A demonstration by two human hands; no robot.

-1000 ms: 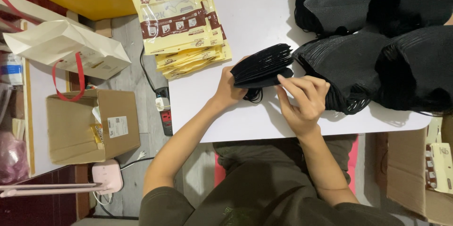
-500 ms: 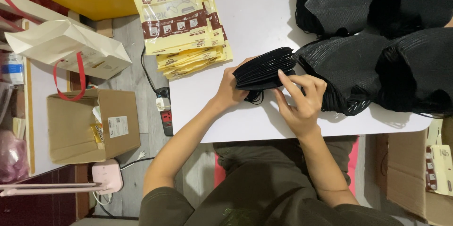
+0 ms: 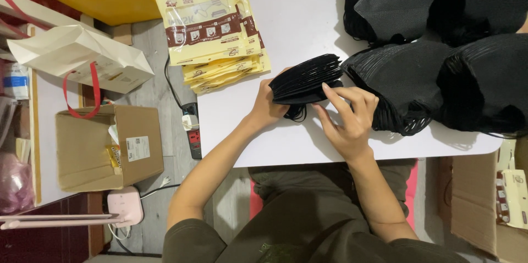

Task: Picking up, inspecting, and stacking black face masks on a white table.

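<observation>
At the worktop's [image 3: 308, 142] near edge, black face masks [image 3: 305, 79] fanned in a stack, clamped from below by the left hand [image 3: 268, 106]; right hand [image 3: 346, 114] resting fingers spread on the fan's top. Likely to splay and slide loose under a slack grip, ear loops dangling, liable to snag the heaped masks [image 3: 401, 84] beside.

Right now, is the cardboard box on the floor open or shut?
Open: the cardboard box has its flaps apart, and a yellow packet shows inside.
</observation>
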